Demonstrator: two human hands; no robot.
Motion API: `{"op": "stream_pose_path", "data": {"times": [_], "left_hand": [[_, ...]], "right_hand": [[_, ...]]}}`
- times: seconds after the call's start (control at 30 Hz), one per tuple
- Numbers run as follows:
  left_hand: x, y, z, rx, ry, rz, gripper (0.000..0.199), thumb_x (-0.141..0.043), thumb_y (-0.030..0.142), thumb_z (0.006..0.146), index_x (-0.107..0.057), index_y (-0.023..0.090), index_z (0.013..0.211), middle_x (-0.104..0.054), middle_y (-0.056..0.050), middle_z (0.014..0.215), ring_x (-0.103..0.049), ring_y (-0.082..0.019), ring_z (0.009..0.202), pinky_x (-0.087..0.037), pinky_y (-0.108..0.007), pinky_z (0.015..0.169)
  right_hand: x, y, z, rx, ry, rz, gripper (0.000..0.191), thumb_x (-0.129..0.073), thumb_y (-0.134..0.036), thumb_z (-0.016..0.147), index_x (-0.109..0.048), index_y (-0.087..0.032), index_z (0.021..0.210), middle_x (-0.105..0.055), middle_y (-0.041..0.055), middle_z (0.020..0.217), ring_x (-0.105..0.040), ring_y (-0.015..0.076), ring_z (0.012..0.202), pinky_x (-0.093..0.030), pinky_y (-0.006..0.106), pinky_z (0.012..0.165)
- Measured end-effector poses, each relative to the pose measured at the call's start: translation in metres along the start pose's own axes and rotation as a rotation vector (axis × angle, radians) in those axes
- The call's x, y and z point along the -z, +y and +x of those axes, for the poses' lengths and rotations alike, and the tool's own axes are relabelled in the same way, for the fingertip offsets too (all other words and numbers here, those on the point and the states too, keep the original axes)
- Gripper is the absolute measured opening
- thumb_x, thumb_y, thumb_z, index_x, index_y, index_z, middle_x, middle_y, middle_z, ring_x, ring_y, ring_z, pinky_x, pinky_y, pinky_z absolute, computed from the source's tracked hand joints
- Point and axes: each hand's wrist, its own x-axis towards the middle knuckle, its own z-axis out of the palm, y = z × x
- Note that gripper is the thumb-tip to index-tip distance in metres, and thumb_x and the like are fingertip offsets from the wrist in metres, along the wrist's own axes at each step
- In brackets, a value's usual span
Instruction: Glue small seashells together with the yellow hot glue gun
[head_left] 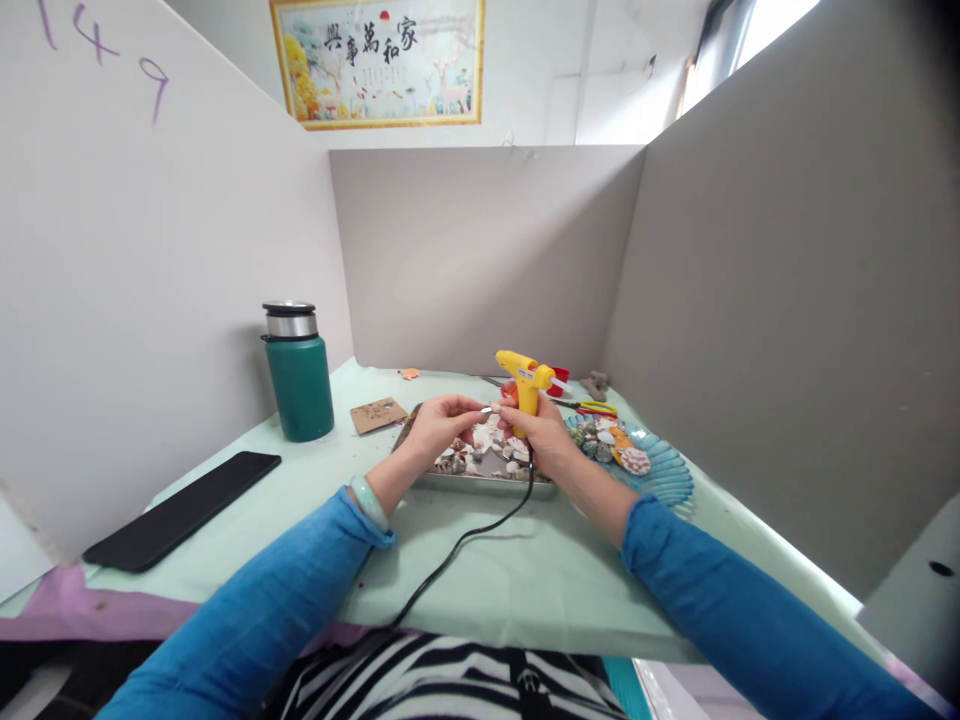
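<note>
Over the metal tray, the fingertips of both my hands meet. My left hand is closed in a pinch on a small pale piece, too small to name surely. Gripped in my right hand is a yellow hot glue gun, a glue stick jutting from its back and its nozzle pointing left. The right thumb and finger also reach the small pale piece. Below the hands, shells of mixed sizes lie in the tray, partly hidden by them.
A blue scalloped plate with shells stands to the right, yellow-handled scissors behind it. Left are a green bottle, a brown card and a black flat object. The black cord trails toward me. Grey panels surround the table.
</note>
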Motion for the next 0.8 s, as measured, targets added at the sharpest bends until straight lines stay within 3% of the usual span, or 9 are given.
{"op": "stream_pose_path", "data": {"times": [0.8], "left_hand": [[0.003, -0.0053, 0.0024, -0.013, 0.02, 0.021, 0.027, -0.073, 0.036, 0.066, -0.064, 0.013, 0.077, -0.064, -0.003, 0.064, -0.055, -0.009, 0.046, -0.043, -0.021, 0.044]], "right_hand": [[-0.0022, -0.0009, -0.0029, 0.066, 0.031, -0.114, 0.047, -0.073, -0.031, 0.063, -0.053, -0.017, 0.104, -0.06, -0.0024, 0.077, -0.055, 0.0102, 0.058, -0.044, 0.022, 0.048]]}}
